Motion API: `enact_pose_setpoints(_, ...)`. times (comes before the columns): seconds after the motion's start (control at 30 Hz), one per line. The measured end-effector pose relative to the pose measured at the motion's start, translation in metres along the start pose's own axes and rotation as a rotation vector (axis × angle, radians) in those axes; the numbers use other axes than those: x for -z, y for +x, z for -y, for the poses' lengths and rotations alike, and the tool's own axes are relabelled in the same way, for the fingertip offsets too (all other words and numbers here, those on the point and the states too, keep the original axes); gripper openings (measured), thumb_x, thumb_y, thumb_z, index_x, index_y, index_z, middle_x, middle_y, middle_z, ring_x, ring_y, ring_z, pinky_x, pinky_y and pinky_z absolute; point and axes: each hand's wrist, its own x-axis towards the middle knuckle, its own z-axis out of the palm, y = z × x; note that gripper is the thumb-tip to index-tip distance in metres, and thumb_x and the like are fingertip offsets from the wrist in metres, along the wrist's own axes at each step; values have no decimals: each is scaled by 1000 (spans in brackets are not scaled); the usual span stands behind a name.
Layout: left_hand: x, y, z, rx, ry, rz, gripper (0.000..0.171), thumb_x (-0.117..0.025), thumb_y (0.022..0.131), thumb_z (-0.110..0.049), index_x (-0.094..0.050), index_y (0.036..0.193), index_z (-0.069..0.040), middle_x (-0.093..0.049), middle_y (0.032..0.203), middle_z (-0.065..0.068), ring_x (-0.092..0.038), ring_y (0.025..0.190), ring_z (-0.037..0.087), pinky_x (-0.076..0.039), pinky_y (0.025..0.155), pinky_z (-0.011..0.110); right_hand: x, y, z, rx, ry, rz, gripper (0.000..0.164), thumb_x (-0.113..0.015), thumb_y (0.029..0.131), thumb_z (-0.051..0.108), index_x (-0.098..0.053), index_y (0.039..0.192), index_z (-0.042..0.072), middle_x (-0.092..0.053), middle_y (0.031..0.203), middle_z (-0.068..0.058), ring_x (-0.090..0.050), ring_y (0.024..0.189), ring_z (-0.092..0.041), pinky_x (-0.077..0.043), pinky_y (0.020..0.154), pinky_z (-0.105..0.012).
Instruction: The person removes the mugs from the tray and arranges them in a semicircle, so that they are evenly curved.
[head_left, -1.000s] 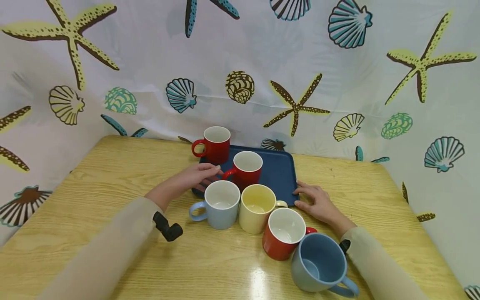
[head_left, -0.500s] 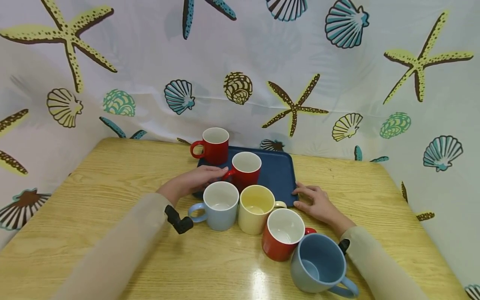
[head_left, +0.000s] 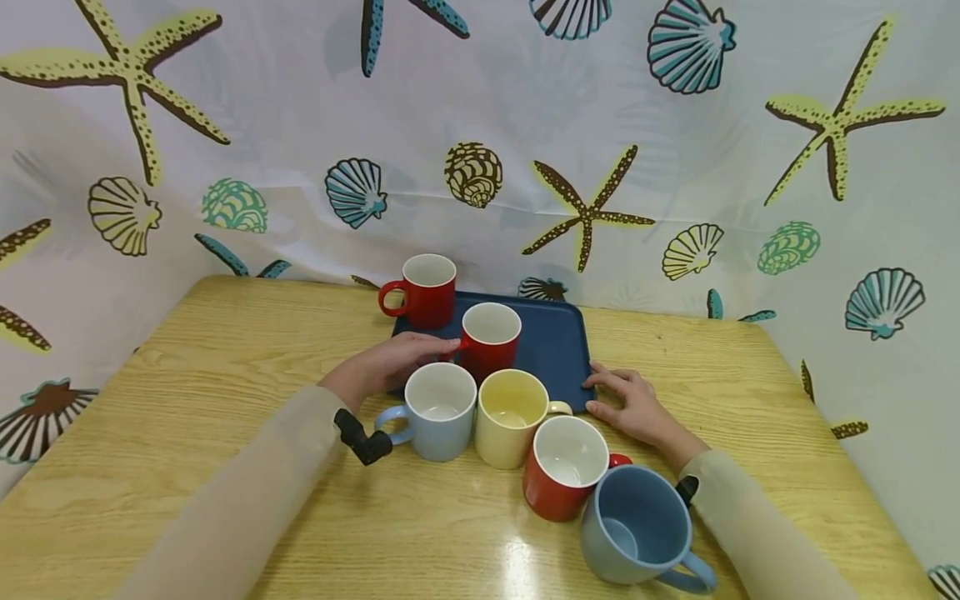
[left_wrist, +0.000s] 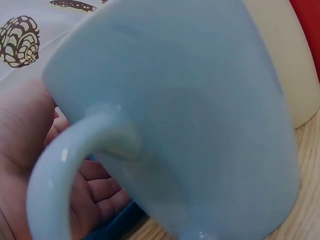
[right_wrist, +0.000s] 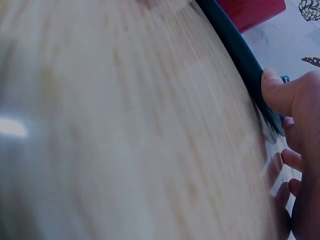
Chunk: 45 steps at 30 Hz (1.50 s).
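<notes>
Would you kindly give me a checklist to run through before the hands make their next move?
1. Left hand at the handle side of the nearer red mug: ok.
2. Left hand's hold secure: cannot tell, partly hidden.
3. Right hand at the right edge of the blue tray: ok.
4. That mug upright: ok.
5. Its near side free: not ok, light blue mug and yellow mug close by.

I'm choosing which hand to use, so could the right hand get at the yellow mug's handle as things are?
Probably yes. The handle points toward the right hand, which rests at the tray's edge, and no other mug stands between them, though a red mug sits close in front.
</notes>
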Motion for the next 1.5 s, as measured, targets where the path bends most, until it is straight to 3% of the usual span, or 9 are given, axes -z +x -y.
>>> enact_pose_setpoints(0.17, -2, 1, 3, 5, -78, -10, 49, -64, 85, -45, -62, 113, -6, -57, 101, 8, -53, 95, 24, -49, 82, 33, 0, 0, 1, -1, 9, 3, 30, -64, 87, 34, -61, 115, 21, -31, 149, -5, -25, 128, -34, -11, 102, -61)
enact_pose_setpoints(0.4, -3, 2, 7, -24, -101, -24, 45, -62, 85, -47, -59, 98, -5, -57, 92, 8, -53, 90, 24, -48, 78, 33, -1, -1, 0, -10, 12, 5, 30, -64, 87, 35, -61, 114, 22, -31, 149, -4, -25, 128, -34, -12, 101, -60)
enact_pose_setpoints(0.9, 1, -1, 12, -67, -185, -10, 43, -63, 85, -46, -55, 98, -5, -55, 90, 7, -51, 92, 24, -48, 78, 33, -2, -1, -3, -2, 0, 2, 31, -64, 87, 35, -60, 114, 22, -32, 149, -5, -26, 128, -35, -11, 101, -62)
enact_pose_setpoints(1.2, 9, -7, 10, -78, -212, -62, 39, -63, 85, -45, -58, 90, -6, -57, 84, 5, -52, 84, 25, -49, 77, 34, -2, -1, -2, 12, 2, -3, 30, -65, 87, 34, -61, 114, 21, -32, 148, -5, -27, 127, -35, -12, 101, -62)
enact_pose_setpoints(1.5, 24, -20, 8, -133, -229, -32, 34, -58, 90, -42, -56, 81, -9, -61, 87, 6, -59, 86, 26, -50, 84, 37, -2, -1, -1, 17, -2, -9, 29, -65, 87, 33, -61, 113, 20, -33, 148, -6, -28, 127, -35, -13, 101, -62)
